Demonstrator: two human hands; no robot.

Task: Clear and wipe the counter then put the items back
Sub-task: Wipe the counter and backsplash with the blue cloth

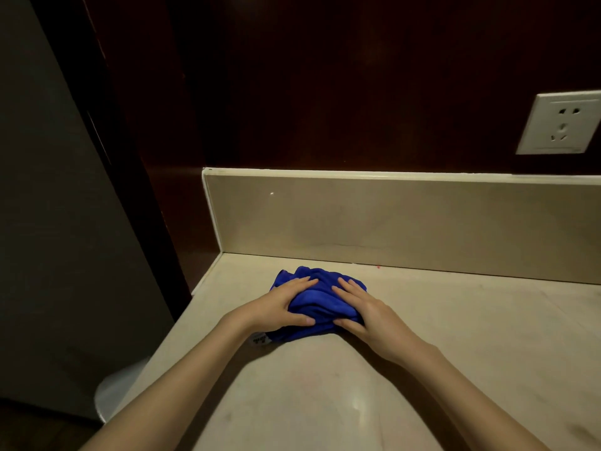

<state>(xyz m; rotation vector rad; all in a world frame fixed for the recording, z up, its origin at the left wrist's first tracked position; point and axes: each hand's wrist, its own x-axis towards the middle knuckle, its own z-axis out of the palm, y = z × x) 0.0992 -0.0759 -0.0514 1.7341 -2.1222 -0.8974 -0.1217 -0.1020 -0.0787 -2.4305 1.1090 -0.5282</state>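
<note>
One soft, bunched blue cloth [317,302] lay near the back left corner of the smooth beige stone counter [455,336], its long axis running left to right, a white tag poking out at its near left. Two hands pressed it: left hand [283,304] and right hand [364,309], fingers nearly straight, thumbs hooked along its near edge. One white socket [559,123] sat on the dark wood wall.

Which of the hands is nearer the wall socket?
Right. The right hand presses the blue cloth on the socket's side; the left hand presses the cloth's far side, nearer the counter's left end.
</note>
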